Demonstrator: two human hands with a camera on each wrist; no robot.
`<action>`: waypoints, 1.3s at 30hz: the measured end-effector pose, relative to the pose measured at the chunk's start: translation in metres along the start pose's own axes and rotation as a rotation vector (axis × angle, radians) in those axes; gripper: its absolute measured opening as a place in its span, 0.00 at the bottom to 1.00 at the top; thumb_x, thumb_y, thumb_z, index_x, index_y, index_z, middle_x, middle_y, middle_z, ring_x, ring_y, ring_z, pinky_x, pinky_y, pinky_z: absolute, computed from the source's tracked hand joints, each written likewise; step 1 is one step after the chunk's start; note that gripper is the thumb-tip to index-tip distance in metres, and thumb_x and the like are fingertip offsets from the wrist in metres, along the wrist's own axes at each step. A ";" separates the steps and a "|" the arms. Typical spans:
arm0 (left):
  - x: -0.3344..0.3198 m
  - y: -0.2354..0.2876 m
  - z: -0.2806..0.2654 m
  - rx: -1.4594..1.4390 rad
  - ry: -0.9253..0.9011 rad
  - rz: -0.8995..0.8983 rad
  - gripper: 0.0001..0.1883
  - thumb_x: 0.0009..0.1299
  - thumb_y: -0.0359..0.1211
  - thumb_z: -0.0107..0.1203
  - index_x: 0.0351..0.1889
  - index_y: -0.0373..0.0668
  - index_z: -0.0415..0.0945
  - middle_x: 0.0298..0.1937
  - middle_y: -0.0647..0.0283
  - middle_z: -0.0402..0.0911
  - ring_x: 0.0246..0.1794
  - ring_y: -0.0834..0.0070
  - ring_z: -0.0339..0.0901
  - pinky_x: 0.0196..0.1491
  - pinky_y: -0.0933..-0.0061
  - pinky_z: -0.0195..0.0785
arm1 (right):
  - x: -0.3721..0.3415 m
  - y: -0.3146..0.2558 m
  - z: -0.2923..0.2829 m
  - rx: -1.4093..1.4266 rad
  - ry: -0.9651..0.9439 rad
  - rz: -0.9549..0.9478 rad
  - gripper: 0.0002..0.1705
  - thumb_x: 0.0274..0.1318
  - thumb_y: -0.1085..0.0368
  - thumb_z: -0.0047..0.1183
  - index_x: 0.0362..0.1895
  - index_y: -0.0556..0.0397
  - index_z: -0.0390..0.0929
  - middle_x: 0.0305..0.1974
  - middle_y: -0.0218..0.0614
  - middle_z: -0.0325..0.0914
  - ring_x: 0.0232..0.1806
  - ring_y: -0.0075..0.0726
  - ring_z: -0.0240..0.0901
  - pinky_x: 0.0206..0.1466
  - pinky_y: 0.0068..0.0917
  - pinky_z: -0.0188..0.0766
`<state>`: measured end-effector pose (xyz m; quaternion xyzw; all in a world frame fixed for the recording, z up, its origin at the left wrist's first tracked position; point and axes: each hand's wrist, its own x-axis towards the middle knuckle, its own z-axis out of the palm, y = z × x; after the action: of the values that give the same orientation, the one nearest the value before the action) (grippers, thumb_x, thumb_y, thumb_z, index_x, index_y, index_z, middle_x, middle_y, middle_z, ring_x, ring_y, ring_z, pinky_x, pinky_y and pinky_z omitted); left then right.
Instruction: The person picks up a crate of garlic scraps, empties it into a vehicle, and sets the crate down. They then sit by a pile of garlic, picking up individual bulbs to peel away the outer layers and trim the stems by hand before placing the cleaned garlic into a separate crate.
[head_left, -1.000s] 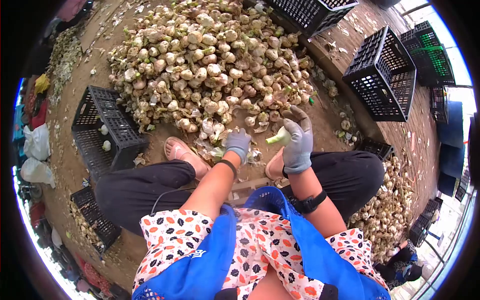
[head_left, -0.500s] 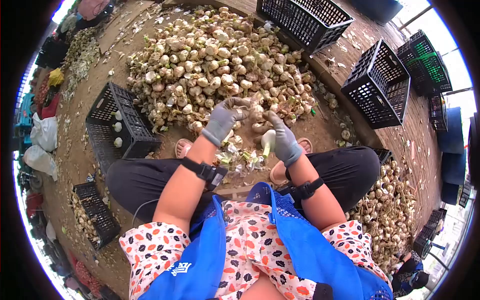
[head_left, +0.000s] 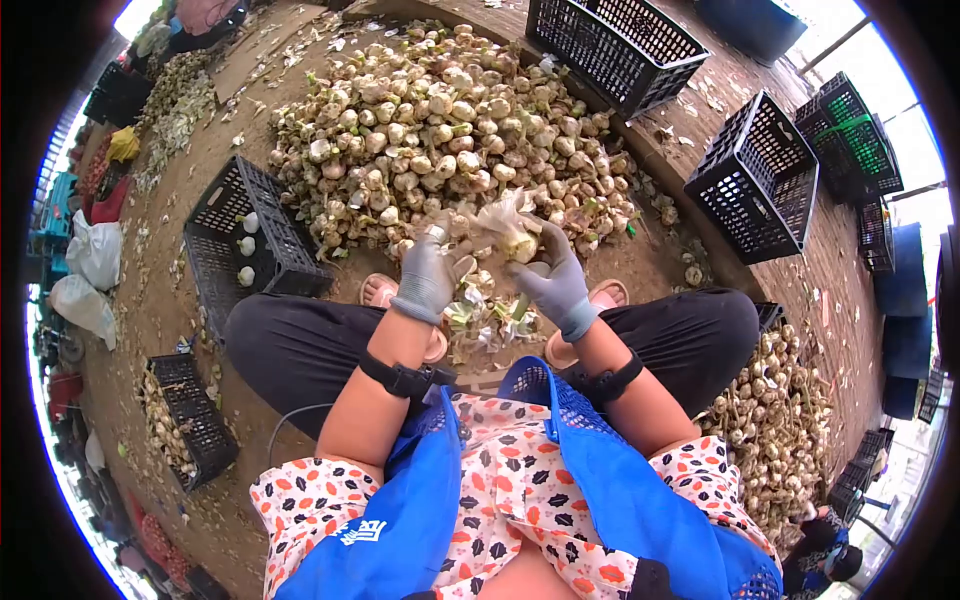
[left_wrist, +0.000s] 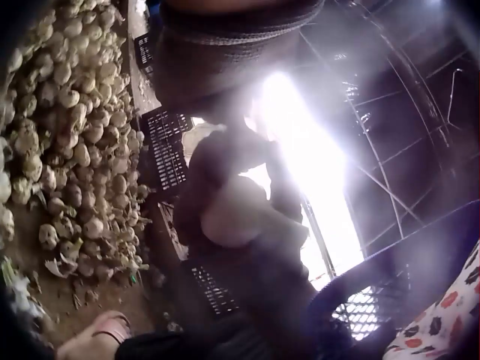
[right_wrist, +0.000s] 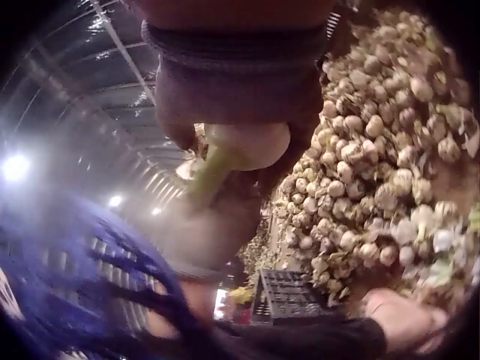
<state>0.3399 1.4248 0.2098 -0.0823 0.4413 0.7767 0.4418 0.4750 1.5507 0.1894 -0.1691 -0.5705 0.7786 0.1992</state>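
Note:
My gloved right hand (head_left: 555,285) pinches a garlic bulb (head_left: 517,243) with loose papery skin flaring upward. A smoother white garlic bulb (right_wrist: 259,144) with a green stem (right_wrist: 210,180) is tucked in the same palm; the left wrist view also shows this white bulb (left_wrist: 234,214). My gloved left hand (head_left: 425,275) is just left of the skinned bulb, its thumb apart from its fingers. Peeled skins and cut stems (head_left: 490,315) lie on the ground below both hands. Ahead is a large garlic heap (head_left: 430,140).
A black crate (head_left: 225,215) with several white bulbs stands left, a smaller crate (head_left: 195,420) behind it. More black crates (head_left: 755,180) are on the right beyond a low ledge (head_left: 665,160). Another garlic pile (head_left: 775,400) lies beside the right knee. Sandaled feet (head_left: 605,295) flank the scraps.
The left hand has drawn left, away from the bulb between the hands. The right hand now holds the papery-skinned bulb up, keeping the white one in its palm. The head view has shifted slightly.

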 end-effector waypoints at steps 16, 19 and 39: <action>0.003 -0.024 0.005 0.667 -0.201 0.319 0.13 0.71 0.37 0.51 0.49 0.40 0.74 0.49 0.66 0.76 0.49 0.76 0.74 0.54 0.72 0.68 | 0.005 -0.017 -0.010 -0.857 0.183 -0.678 0.32 0.30 0.74 0.62 0.46 0.45 0.68 0.47 0.38 0.72 0.44 0.49 0.73 0.43 0.35 0.74; -0.004 -0.024 0.017 0.001 -0.436 -0.014 0.16 0.71 0.39 0.53 0.51 0.39 0.72 0.48 0.64 0.77 0.49 0.74 0.74 0.55 0.72 0.67 | 0.006 -0.017 -0.007 -0.932 0.171 -0.754 0.29 0.30 0.74 0.62 0.44 0.45 0.70 0.45 0.38 0.73 0.41 0.49 0.74 0.41 0.36 0.74; -0.013 -0.041 0.023 0.442 -0.255 0.432 0.17 0.71 0.24 0.49 0.57 0.35 0.69 0.49 0.63 0.78 0.45 0.80 0.75 0.50 0.81 0.68 | 0.005 -0.007 -0.006 -0.858 0.163 -0.810 0.30 0.30 0.76 0.64 0.44 0.45 0.69 0.45 0.39 0.71 0.44 0.47 0.72 0.45 0.37 0.71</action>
<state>0.3849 1.4434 0.2055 0.2089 0.5474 0.7420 0.3260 0.4744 1.5596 0.1943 -0.0626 -0.8361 0.3253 0.4373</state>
